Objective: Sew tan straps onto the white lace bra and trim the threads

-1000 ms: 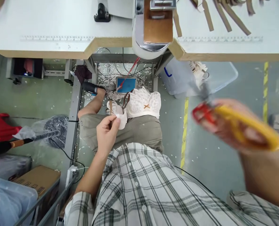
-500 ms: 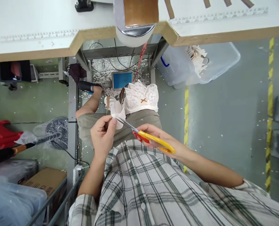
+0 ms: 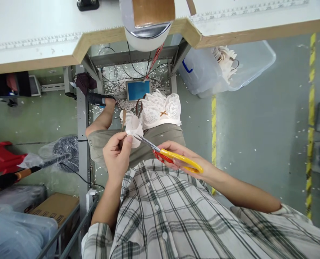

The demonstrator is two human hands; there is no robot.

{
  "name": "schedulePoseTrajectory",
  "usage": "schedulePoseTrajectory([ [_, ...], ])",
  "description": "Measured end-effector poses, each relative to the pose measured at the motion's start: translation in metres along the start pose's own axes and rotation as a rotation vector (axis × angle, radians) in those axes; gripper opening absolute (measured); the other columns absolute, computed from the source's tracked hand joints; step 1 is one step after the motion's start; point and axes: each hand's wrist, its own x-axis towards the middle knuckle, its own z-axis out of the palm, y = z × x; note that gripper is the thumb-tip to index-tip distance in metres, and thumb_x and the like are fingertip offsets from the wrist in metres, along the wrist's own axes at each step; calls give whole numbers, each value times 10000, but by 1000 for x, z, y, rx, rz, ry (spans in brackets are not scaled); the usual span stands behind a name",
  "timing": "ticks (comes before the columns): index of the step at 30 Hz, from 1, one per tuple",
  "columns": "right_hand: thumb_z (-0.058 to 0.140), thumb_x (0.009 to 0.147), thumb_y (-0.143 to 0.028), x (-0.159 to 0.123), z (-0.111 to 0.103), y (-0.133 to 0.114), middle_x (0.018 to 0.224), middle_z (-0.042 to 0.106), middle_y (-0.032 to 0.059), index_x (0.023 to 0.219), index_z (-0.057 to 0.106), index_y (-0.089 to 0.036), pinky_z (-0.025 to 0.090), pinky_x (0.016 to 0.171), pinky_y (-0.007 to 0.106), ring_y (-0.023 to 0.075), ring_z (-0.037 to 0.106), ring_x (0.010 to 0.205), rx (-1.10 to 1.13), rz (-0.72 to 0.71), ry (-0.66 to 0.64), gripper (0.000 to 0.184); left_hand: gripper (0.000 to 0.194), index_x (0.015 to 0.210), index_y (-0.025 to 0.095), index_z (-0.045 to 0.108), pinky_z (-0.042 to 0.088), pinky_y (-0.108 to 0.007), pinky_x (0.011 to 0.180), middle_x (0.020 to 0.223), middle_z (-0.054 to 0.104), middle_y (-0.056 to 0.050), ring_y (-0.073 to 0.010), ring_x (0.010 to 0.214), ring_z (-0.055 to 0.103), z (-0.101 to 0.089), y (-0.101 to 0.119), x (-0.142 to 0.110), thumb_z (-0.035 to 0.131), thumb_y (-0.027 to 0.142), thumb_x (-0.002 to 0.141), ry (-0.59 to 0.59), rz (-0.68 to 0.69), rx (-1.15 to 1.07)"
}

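Note:
A white lace bra (image 3: 162, 109) with a small brown bow lies across my lap, on the grey-green shorts. My left hand (image 3: 117, 153) pinches the edge of its white fabric between thumb and fingers, and a brown strap hangs just beyond. Scissors (image 3: 177, 157) with yellow and red handles are in my right hand (image 3: 173, 153). Their blades point left, with the tips at the fabric close to my left fingertips. Whether the blades have fabric between them is too small to tell.
The white worktable (image 3: 41, 28) with a printed ruler edge spans the front. Beneath it are a blue pedal plate (image 3: 138, 90) and scattered scraps. A clear plastic bin (image 3: 203, 72) holding white pieces stands at right. A cardboard box (image 3: 57, 208) and plastic bags sit lower left.
The view has shifted slightly, so the table and floor things sit a little further left and higher. Both hands keep their hold on the bra and scissors, nearly unmoved.

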Motion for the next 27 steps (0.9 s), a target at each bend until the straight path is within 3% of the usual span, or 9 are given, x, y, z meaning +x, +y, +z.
schedulePoseTrajectory([
  [10,726,826,-525,1,-1,-2,973,614,43,1154,606,-197,339,518,221,57,360,590,-9,22,26,479,148,940,202,782,529,-203,668,785,715,-5,-104,690,621,2,-3,1,732,324,874,-11,-2,-9],
  [19,764,805,-518,5,-1,0,938,594,43,1115,616,-200,297,492,220,57,377,596,54,34,26,468,95,922,208,771,490,-180,635,754,701,14,-80,640,576,1,-4,1,720,281,885,-39,50,-3],
  [27,751,824,-500,3,-9,14,988,596,55,1176,620,-196,328,528,220,64,367,628,63,-31,-16,483,177,864,182,740,475,-202,610,731,674,2,-100,629,557,-2,-9,-1,734,359,865,-128,-58,-72],
])
